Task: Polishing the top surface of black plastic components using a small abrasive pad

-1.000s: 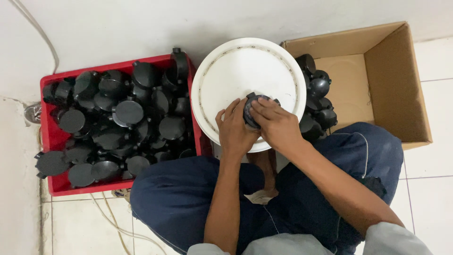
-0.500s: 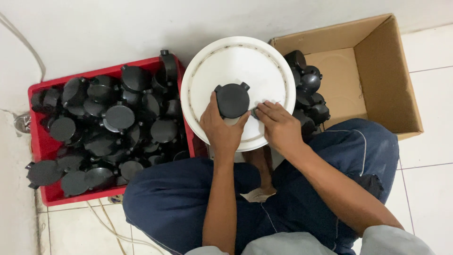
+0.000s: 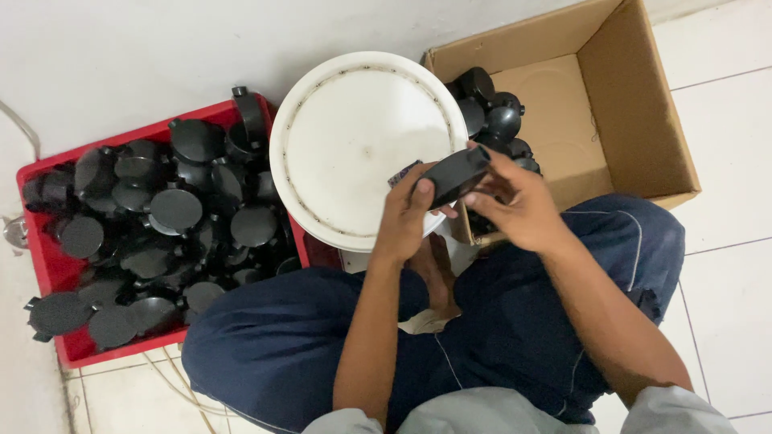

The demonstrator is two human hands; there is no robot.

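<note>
1. Soft, even indoor light from overhead; the scene is bright with no harsh glare.
2. The round white plastic lid [image 3: 366, 145] is the brightest area, nearly washed out.
3. The black round plastic parts [image 3: 173, 209] in the red plastic crate [image 3: 48, 273] show faint sheen; details between them sink into shadow.
4. Focus is sharp overall; the hands [image 3: 458, 205] show slight motion softness.
5. Wide-angle view bends the edges mildly.

I see my left hand [image 3: 402, 215] and right hand [image 3: 515, 205] both gripping a black plastic part [image 3: 453, 175], tilted over the edge of a round white lid [image 3: 354, 137]. A red crate [image 3: 48, 273] of black caps [image 3: 173, 209] sits at left, a cardboard box [image 3: 635, 104] at right
</note>
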